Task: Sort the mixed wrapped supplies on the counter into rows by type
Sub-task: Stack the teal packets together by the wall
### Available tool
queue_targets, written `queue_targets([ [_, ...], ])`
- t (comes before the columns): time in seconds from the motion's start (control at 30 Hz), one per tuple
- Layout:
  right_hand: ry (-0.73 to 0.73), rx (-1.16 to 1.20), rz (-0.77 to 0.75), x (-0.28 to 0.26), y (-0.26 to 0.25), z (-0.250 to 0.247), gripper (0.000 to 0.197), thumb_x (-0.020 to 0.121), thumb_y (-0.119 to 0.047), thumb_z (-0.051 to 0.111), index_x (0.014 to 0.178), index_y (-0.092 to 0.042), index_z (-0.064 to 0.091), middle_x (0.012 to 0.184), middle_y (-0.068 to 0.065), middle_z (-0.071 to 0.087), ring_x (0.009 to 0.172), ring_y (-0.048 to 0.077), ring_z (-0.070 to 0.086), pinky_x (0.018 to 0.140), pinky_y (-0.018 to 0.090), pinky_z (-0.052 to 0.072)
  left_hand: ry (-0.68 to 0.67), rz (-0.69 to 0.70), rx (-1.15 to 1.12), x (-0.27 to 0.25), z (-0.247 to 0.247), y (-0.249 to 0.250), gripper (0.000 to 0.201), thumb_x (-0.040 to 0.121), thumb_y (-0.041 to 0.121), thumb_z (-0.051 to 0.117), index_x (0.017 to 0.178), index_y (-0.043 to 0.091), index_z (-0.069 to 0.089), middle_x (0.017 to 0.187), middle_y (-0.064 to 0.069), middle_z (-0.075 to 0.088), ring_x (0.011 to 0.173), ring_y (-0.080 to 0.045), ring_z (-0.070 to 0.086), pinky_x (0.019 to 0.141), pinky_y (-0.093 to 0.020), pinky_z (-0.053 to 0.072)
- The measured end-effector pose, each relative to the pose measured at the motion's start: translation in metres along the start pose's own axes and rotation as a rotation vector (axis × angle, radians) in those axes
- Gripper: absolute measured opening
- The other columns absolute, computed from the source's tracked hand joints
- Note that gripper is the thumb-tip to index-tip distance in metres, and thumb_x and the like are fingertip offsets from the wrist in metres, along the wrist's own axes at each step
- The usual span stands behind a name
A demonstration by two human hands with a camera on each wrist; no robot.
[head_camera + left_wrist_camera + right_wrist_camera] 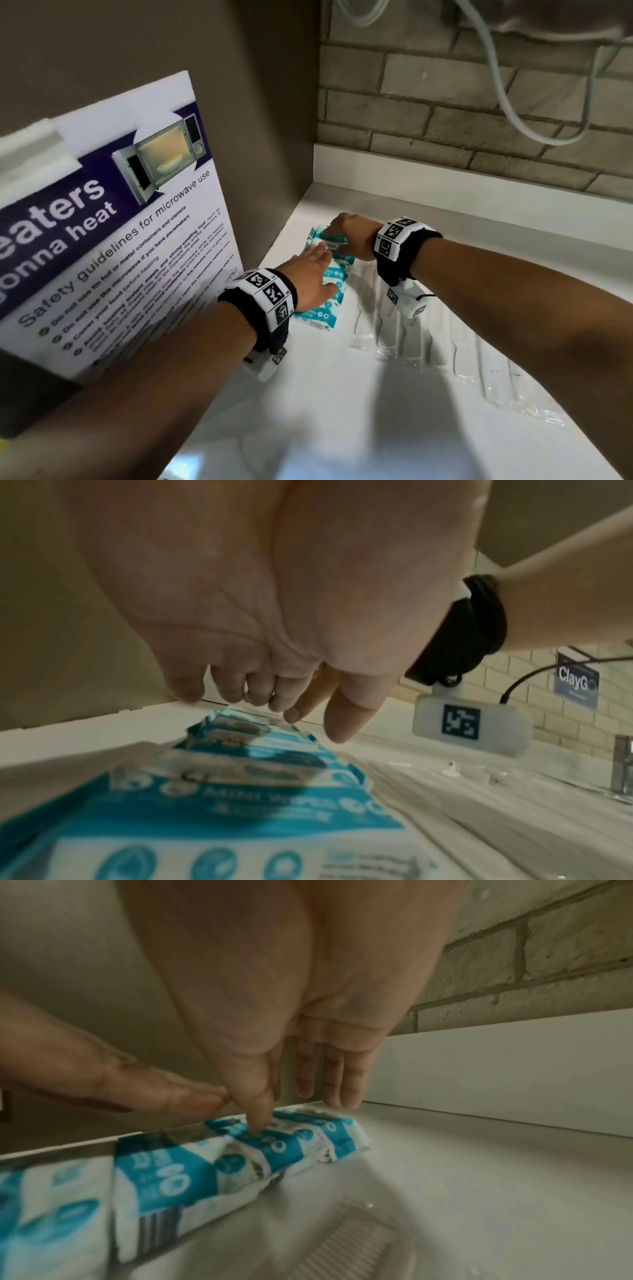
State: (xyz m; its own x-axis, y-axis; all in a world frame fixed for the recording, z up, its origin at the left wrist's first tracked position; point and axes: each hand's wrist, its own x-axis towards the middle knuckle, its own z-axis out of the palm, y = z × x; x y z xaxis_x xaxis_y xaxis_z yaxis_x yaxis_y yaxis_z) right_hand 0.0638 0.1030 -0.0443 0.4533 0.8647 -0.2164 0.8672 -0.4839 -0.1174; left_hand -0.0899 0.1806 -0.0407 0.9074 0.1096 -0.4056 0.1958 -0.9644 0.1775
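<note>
A row of blue-and-white wipe packets (pixel 337 274) (pixel 240 818) (pixel 171 1177) lies overlapped along the counter's left side, beside the poster. My left hand (pixel 322 270) (pixel 260 691) rests flat on the row's middle with straight fingers. My right hand (pixel 337 233) (pixel 301 1096) is at the row's far end; its thumb tip presses the top of the last packet and its straight fingers point down just beyond it. To the right of the wipes runs a row of clear-wrapped cutlery packs (pixel 407 329) (pixel 342 1245), under my right forearm.
A microwave safety poster (pixel 102 240) leans against the left wall, close to the wipes. A white upstand (pixel 445 171) and brick wall close the back. Cables (pixel 496 85) hang above. The white counter (pixel 342 394) extends toward me. A tap (pixel 623 764) stands far right.
</note>
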Motion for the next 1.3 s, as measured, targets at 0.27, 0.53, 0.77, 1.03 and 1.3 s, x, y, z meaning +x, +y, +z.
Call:
queue_targets([
  [0.27, 0.009, 0.022, -0.152, -0.024, -0.017, 0.008, 0.040, 0.091, -0.017, 0.059, 0.131, -0.018, 0.060, 0.128, 0.007, 0.062, 0.117, 0.026, 0.057, 0.100, 0.033, 0.043, -0.019, 0.054, 0.060, -0.034, 0.020, 0.003, 0.063, 0.102, 0.036, 0.032, 0.154, 0.008, 0.009, 0.163, -0.011, -0.004, 0.150, -0.024, -0.003, 0.121, -0.039, 0.012],
  [0.53, 0.013, -0.024, -0.192, -0.045, -0.040, 0.016, 0.036, 0.096, -0.021, 0.052, 0.130, -0.012, 0.060, 0.127, 0.007, 0.063, 0.119, 0.024, 0.053, 0.102, 0.032, 0.041, -0.028, 0.048, 0.084, -0.051, 0.028, 0.006, 0.061, 0.104, 0.032, 0.028, 0.154, 0.006, 0.004, 0.162, -0.013, -0.003, 0.150, -0.026, 0.000, 0.121, -0.037, 0.011],
  [0.77, -0.024, -0.011, -0.112, -0.049, -0.045, 0.018, 0.037, 0.096, -0.021, 0.052, 0.131, -0.013, 0.059, 0.131, 0.006, 0.061, 0.121, 0.025, 0.054, 0.105, 0.038, 0.042, -0.036, 0.039, 0.071, -0.054, 0.028, 0.004, 0.061, 0.104, 0.032, 0.027, 0.153, 0.004, 0.004, 0.162, -0.014, -0.004, 0.150, -0.026, -0.003, 0.121, -0.036, 0.009],
  [1.03, -0.043, -0.007, -0.056, -0.051, -0.050, 0.016, 0.038, 0.097, -0.027, 0.052, 0.132, -0.015, 0.058, 0.132, 0.005, 0.060, 0.121, 0.025, 0.055, 0.106, 0.037, 0.042, -0.037, 0.029, 0.082, -0.053, 0.025, 0.006, 0.061, 0.104, 0.032, 0.028, 0.154, 0.006, 0.004, 0.163, -0.010, -0.003, 0.150, -0.024, -0.002, 0.121, -0.036, 0.010],
  [1.3, -0.052, -0.033, -0.040, -0.055, -0.057, 0.013, 0.030, 0.096, -0.026, 0.051, 0.119, -0.014, 0.066, 0.113, 0.008, 0.068, 0.106, 0.028, 0.061, 0.095, 0.041, 0.049, -0.003, 0.056, 0.075, -0.046, 0.027, 0.001, 0.061, 0.102, 0.034, 0.034, 0.154, 0.009, 0.012, 0.163, -0.008, 0.003, 0.150, -0.024, 0.005, 0.118, -0.036, 0.017],
])
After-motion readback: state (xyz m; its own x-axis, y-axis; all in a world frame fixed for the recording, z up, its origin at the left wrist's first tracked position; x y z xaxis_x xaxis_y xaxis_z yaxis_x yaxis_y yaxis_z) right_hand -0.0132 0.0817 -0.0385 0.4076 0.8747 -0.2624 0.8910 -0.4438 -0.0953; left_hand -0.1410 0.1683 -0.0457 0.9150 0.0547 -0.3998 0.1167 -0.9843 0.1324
